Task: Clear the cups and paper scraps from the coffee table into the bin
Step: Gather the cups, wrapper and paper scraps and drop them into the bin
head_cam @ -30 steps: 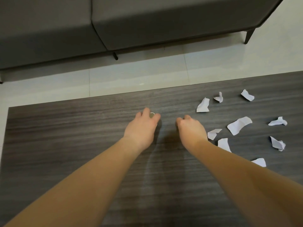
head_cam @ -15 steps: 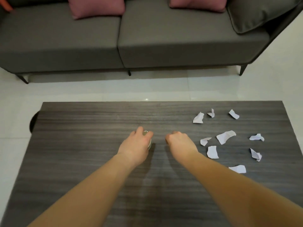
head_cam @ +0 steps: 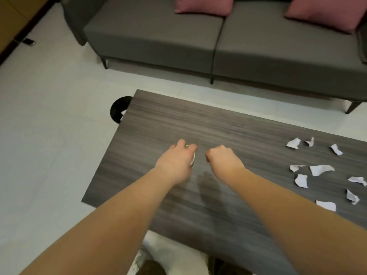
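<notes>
Swung left since a second ago: more floor on that side now, and the bin newly in sight, a dark round mouth half tucked under the counter's far-left corner, something white inside. Hands held in much the same pose throughout, so the turn reads as a look for the drop point before the carry. Left hand curled over a cup, only a pale rim and a sliver of wall peeping past the knuckles; probably a small paper cup, though too covered to be sure. Right hand closed in a fist just beside it, apart from the cup, contents hidden, so whether holding a scrap cannot be told. Paper scraps scattered well off to the right of both hands, all on the counter, none touched. Bin well apart from the left hand, ahead and to the left, past the counter's edge. Judged: cup about to go to the bin first, scraps left for after. Sofa with pink cushions beyond.
</notes>
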Available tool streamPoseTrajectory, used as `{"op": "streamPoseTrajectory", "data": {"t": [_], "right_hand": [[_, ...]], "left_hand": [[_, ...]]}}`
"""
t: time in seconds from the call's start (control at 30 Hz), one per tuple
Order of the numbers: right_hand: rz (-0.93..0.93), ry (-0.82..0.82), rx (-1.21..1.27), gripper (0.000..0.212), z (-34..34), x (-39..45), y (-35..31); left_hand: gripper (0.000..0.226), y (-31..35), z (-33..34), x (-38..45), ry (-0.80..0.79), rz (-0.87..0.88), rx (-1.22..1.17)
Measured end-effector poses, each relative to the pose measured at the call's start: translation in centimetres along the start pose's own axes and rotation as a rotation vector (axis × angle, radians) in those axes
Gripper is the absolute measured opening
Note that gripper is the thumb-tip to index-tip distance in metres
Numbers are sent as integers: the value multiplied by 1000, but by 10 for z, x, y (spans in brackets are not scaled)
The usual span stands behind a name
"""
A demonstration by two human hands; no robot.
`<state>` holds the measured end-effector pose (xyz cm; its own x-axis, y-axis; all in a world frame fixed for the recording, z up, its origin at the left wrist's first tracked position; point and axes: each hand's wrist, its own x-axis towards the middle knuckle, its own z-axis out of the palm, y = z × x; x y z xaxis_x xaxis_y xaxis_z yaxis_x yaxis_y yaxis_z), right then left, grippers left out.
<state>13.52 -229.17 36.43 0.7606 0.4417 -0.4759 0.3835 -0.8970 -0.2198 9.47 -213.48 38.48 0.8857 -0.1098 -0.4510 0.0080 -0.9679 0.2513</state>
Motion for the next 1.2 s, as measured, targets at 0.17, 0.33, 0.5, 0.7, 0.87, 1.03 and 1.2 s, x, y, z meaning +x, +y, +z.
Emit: {"op": "streamPoseTrajectory", "data": {"t": [0.17, 0.33, 0.5, 0.7, 0.87, 1.03, 1.2], "right_hand": [[4, -28, -21, 36, 20, -1, -88], [43, -69, -41, 37, 32, -2, -178], [21, -58, -38, 36, 36, 7, -272], [-43, -35, -17, 36, 42, 39, -354], [-25, -27, 9, 35, 46, 87, -397], [20, -28, 56, 30, 44, 148, -439], [49, -61, 126, 31, 31, 196, -478]], "left_hand": [[57, -82, 1, -55, -2, -38, -46], [54, -169, -8, -114, 13, -39, -76], [55, -255, -19, -163, 24, -85, -65], [57, -334, -28, -189, 25, -152, -92], [52, -390, -47, -176, 36, -148, -83], [56, -450, -73, -144, 19, -125, -76], [60, -500, -101, -110, 10, -95, -88]]}}
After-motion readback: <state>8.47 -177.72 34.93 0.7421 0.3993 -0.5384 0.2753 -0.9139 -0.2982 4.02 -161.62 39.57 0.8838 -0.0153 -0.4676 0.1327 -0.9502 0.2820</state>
